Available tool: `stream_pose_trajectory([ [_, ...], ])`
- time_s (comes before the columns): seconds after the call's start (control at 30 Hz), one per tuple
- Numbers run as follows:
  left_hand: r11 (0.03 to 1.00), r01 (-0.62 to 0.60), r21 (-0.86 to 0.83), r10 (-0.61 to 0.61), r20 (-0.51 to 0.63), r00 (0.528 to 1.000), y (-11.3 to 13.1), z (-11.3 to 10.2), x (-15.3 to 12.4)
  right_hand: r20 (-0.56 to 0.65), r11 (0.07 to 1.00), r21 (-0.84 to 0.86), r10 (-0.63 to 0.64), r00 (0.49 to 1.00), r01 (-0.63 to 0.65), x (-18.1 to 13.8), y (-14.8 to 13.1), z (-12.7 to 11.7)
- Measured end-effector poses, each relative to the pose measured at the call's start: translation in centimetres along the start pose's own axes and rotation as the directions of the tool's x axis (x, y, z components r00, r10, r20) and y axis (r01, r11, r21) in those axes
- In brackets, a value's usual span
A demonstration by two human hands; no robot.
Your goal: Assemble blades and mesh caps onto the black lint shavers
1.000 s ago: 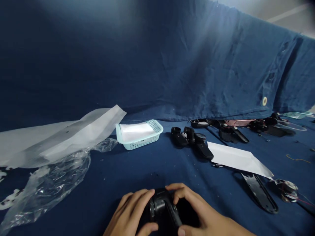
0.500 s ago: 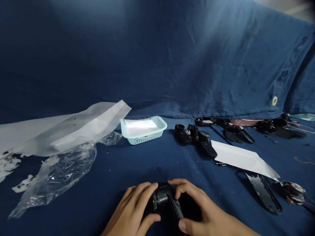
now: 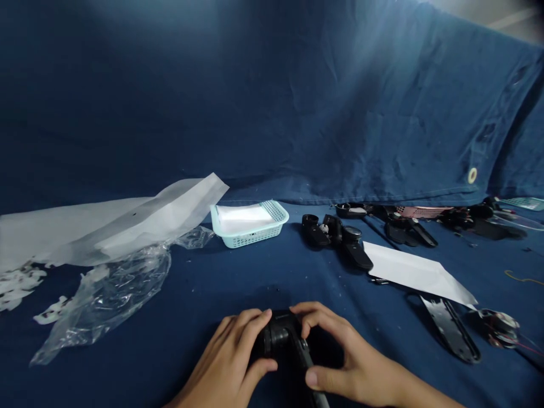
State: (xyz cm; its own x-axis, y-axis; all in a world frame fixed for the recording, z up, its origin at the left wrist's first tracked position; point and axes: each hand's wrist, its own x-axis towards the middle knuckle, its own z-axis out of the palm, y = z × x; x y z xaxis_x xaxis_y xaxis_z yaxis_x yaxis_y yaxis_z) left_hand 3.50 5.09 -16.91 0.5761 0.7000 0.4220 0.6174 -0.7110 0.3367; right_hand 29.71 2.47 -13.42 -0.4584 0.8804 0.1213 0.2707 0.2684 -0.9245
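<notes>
Blue hanging cloth [image 3: 255, 102] backs the work area; below, the blue-covered tabletop [image 3: 238, 272] carries all items. On the L, a white sheet [image 3: 140, 224] overlaps clear plastic film [image 3: 127, 286]. At ctr. rear: pale-green basket [image 3: 255, 235] w/ white paper inside. L hand [image 3: 232, 357] and R hand [image 3: 355, 351] flank the black device [image 3: 278, 331], located at front ctr. of the tabletop.

L grip: closed on the round end, fingers over top; underside is dark, so L thumb contact is approx. R grip: closed on the straight arm, thumb on near side, index fingertip nr. top.

Technique: support both ends equally, apply even pressure, keep wrists steady, don't pinch at the jct. of arm & round end.
</notes>
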Motion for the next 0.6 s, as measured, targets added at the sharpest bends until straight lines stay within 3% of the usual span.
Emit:
stream_pose_trajectory([
  [0.4, 0.998, 0.032, -0.048, -0.031, 0.025, 0.999, 0.5, -0.5, 0.3, -0.037, 0.997, -0.022, -0.07, 0.997, 0.069, -0.2, 0.3, 0.5],
  [0.5, 0.998, 0.041, -0.045, -0.04, 0.016, 0.999, 0.7, -0.8, 0.4, -0.058, 0.995, 0.082, -0.045, 0.997, 0.049, 0.0, 0.9, 0.5],
  [0.6, 0.999, -0.01, -0.035, 0.009, -0.017, 1.0, 0.9, -1.1, 0.6, -0.028, 0.951, 0.308, 0.05, 0.998, -0.039, 0.3, 1.6, 0.3],
])
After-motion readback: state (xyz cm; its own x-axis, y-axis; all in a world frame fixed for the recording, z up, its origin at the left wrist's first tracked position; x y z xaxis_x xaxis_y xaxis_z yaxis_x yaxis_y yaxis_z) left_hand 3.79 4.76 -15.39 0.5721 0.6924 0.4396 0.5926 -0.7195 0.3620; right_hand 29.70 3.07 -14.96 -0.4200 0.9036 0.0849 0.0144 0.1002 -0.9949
